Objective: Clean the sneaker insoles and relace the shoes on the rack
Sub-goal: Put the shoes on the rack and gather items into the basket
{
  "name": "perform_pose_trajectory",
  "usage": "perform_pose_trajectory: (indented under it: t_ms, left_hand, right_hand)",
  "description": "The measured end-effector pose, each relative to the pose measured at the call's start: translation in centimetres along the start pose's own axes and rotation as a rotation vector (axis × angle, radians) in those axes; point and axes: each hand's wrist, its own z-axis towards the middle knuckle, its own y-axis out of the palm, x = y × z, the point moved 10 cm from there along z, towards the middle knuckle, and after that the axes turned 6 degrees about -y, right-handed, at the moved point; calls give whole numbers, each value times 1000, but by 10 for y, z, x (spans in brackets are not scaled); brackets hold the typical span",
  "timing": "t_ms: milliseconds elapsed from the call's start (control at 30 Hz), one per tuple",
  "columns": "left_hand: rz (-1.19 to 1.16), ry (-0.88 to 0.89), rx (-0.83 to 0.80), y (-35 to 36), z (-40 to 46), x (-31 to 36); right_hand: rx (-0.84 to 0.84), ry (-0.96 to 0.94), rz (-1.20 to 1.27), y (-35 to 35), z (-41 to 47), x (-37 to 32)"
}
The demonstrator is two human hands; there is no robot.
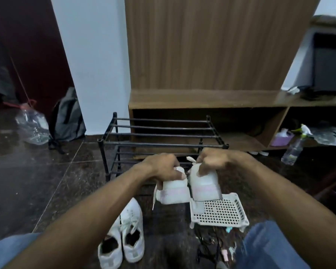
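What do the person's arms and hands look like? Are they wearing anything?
Both arms are bare all the way to the frame's edge, with no sleeves showing. The left hand and right hand wear no gloves, and no watch, ring or bracelet shows. Blue jeans cover the knees below the arms.

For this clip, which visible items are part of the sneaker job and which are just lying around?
Job: left hand and right hand each gripping a held sneaker; white sneaker pair on floor; black rack; perforated tray.

Lying about: backpack; plastic bottle; plastic bag.
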Motion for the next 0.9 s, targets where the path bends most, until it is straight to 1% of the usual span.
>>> perform_pose_trajectory:
  t_ms: [67, 167, 333, 400, 467, 533, 667, 733, 900]
  left_hand:
    - [-31, 36, 13, -33, -2, 14]
    - [-117, 56, 38, -76, -2, 29]
    - [-54, 78, 236, -144, 7, 49]
    - [35, 58, 340, -158, 18, 52]
    - [154, 28, 463, -160, 33, 53]
    - [221, -3, 538, -148, 54, 50]
    - [236, -51, 600, -118, 96, 34]
    - [243, -53, 626, -108, 121, 31]
    - [284, -102, 626, -96, 177, 26]
  right_hand:
    - [63, -18, 9, -36, -13, -12]
    - [161, -30, 96, -85, -28, -18]
    - [352, -52, 101, -161, -37, -11]
    - [407, -80, 80, -179, -35, -5]
    - [454, -84, 27, -186, -24, 8]
    - [509, -62, -52, -184, -4, 26]
    - [620, 31, -264, -162, 33, 62]
    - [655, 58, -284, -151, 51, 83]
    - [701, 43, -278, -136, 95, 117]
